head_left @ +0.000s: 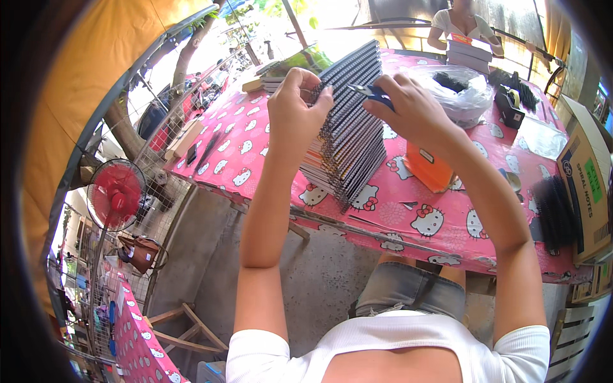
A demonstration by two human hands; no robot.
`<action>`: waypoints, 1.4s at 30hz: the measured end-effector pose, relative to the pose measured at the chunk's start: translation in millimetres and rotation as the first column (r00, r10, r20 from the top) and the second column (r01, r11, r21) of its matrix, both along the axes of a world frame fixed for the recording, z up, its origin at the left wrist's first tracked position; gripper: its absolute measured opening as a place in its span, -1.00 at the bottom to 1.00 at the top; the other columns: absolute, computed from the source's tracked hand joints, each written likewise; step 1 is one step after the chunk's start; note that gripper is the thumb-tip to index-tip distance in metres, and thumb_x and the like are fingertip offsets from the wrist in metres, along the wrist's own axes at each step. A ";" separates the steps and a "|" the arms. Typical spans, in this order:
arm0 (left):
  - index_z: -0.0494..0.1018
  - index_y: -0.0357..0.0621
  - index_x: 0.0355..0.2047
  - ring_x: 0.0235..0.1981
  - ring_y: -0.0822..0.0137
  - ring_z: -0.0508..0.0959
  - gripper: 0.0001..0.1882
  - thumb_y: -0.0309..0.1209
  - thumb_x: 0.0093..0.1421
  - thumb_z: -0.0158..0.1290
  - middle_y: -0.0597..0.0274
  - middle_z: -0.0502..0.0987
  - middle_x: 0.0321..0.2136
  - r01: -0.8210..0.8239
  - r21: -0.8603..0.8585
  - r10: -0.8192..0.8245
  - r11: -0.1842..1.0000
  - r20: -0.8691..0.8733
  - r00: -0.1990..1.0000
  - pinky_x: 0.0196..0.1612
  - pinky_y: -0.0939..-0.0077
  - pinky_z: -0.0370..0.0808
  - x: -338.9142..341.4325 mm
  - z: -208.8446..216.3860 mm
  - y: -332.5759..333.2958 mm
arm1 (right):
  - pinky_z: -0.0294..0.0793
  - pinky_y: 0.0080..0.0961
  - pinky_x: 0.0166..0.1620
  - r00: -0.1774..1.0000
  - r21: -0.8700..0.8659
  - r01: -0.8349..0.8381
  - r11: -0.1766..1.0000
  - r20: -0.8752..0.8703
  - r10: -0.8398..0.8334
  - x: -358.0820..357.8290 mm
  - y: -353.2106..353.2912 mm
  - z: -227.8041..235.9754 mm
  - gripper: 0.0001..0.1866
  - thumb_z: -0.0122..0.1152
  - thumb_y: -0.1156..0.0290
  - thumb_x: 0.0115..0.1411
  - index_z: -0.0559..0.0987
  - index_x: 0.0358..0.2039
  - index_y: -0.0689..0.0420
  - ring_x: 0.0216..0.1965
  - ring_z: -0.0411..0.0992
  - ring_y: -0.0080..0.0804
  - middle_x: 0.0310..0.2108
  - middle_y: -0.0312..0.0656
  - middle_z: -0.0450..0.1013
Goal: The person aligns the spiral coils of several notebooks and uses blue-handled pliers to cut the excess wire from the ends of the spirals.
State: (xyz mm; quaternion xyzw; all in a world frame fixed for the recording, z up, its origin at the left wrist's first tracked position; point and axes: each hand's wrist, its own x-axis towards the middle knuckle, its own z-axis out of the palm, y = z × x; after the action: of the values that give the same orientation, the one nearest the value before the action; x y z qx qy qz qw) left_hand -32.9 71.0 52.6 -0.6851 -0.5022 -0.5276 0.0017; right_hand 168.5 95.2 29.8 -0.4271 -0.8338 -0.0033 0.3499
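A tall stack of spiral-bound notebooks [355, 143] stands in front of me on the pink tablecloth, its dark coils facing me. At the upper left edge of the stack, my left hand [298, 105] pinches the end of a top spiral notebook [341, 69]; its fingertips partly hide the coil end. My right hand [412, 105] is closed round the dark blue handles of small cutting pliers [360, 89]. The metal jaws point left, over the coils near the top of the stack, apart from my left fingertips.
Right of the stack lie an orange pouch-like item [429, 167] and a plastic bag of black coils [450, 86]. A tape dispenser [510, 107], loose black coils [553, 210] and a cardboard box [584, 182] line the right side. Another person [465, 29] sits across the table behind stacked books.
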 end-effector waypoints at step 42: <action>0.31 -0.22 -0.33 -0.59 0.50 0.46 -0.79 -0.42 0.10 0.10 0.21 0.52 -0.58 -0.025 -0.047 0.033 0.999 0.183 0.983 -0.48 0.59 0.40 0.5 -5.5 -2.3 | 0.51 -0.29 -0.33 0.959 -0.149 0.191 0.970 0.241 -0.152 -23.2 1.7 33.8 -0.25 -0.03 -0.36 0.03 0.60 -0.51 0.21 -0.47 0.53 -0.18 -0.58 -0.05 0.51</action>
State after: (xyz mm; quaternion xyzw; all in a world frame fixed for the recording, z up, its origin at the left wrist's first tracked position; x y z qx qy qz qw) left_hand -32.5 68.8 47.1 -0.6260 -0.5219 -0.5771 -0.0523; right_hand 145.4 96.9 63.6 -0.5231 -0.8252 -0.0113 0.2127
